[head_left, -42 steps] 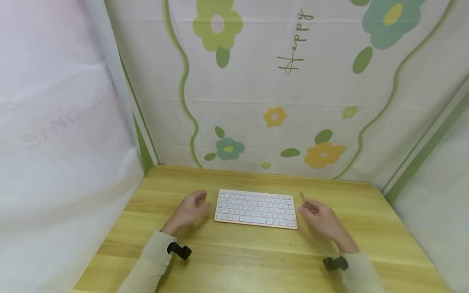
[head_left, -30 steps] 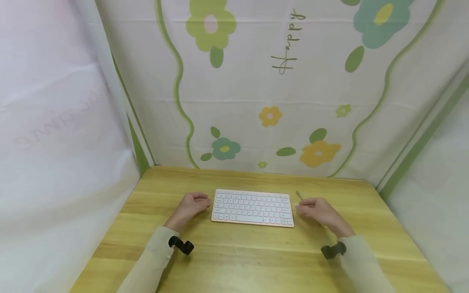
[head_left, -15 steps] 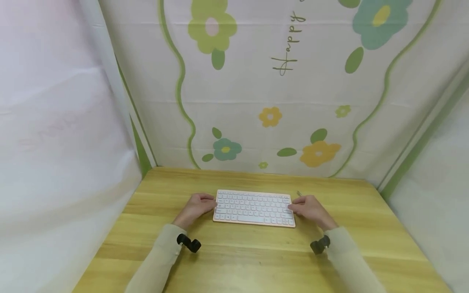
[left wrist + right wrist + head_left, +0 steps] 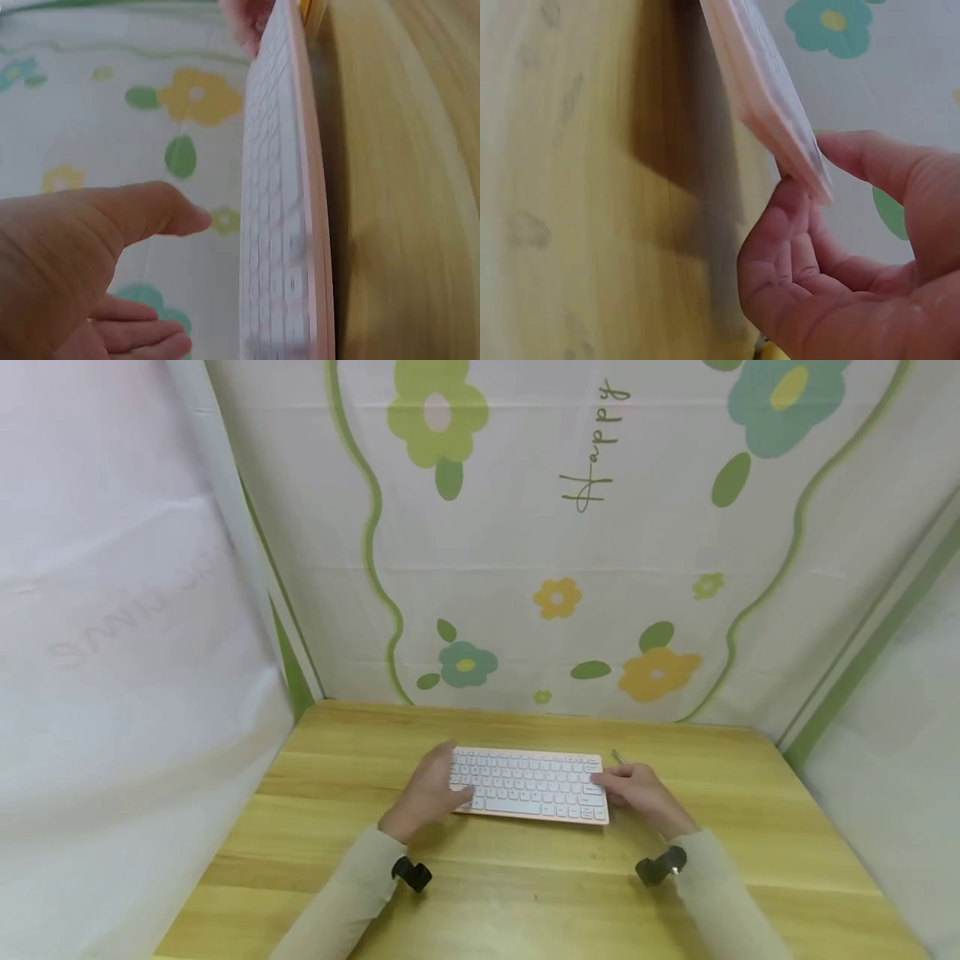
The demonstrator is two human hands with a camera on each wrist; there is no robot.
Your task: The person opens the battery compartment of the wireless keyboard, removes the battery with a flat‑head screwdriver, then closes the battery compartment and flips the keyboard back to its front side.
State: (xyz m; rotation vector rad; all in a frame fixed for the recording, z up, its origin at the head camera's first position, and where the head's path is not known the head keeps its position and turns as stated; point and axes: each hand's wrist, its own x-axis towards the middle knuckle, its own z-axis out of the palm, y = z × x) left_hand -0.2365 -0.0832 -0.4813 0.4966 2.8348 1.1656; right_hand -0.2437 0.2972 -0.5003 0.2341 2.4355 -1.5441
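A white compact keyboard (image 4: 532, 785) with a pink edge is at the middle of the table. My right hand (image 4: 637, 789) pinches its right end, thumb on top and curled fingers (image 4: 780, 247) underneath; in the right wrist view that end is tilted up off the wood, with a shadow below. My left hand (image 4: 427, 789) is over the keyboard's left end in the head view. The left wrist view shows its thumb (image 4: 161, 210) and fingers spread apart, with a gap between them and the keyboard (image 4: 281, 225).
A slim metallic stick-like thing (image 4: 618, 757) lies just behind my right hand, partly hidden by it. The wooden table (image 4: 517, 893) runs back to a white flowered curtain (image 4: 525, 543), and white cloth (image 4: 127, 693) hangs along the left side.
Both hands came in to the keyboard's ends. The right hand took hold of its right end and raised it; the left, at the left edge half a second ago, has spread and moved inward over it.
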